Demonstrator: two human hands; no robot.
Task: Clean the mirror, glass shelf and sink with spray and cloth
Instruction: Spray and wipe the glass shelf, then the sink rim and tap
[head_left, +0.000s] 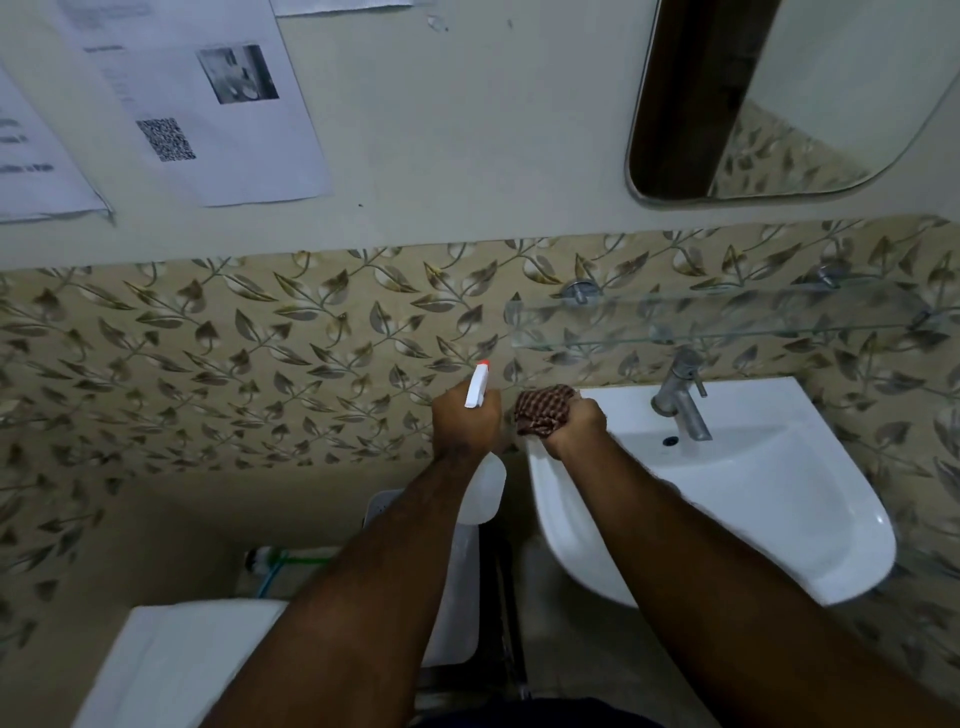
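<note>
Got my left hand (465, 423) fingers wrapped round the white plastic spray bottle (483, 488), nozzle forward, while my right hand (574, 427) bunches the brown checked cloth (543, 408) against the white ceramic sink (727, 499) rim, ready to wipe.

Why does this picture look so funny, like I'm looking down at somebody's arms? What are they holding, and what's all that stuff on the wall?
The camera sits on a person's head and looks forward and down, so you see their two arms as if they were your own. There is no robot here, just bare hands, and only this one picture.

The left hand holds a white spray bottle with a small red tip. The right hand squeezes a brown checked cloth, right at the back corner of the white sink.

The sink has a metal tap. Above it is a see-through glass shelf with nothing I can see on it, and higher up a mirror. The lower wall has leaf-patterned tiles, and printed papers hang at the upper left.

It looks like a bathroom being cleaned.
</note>
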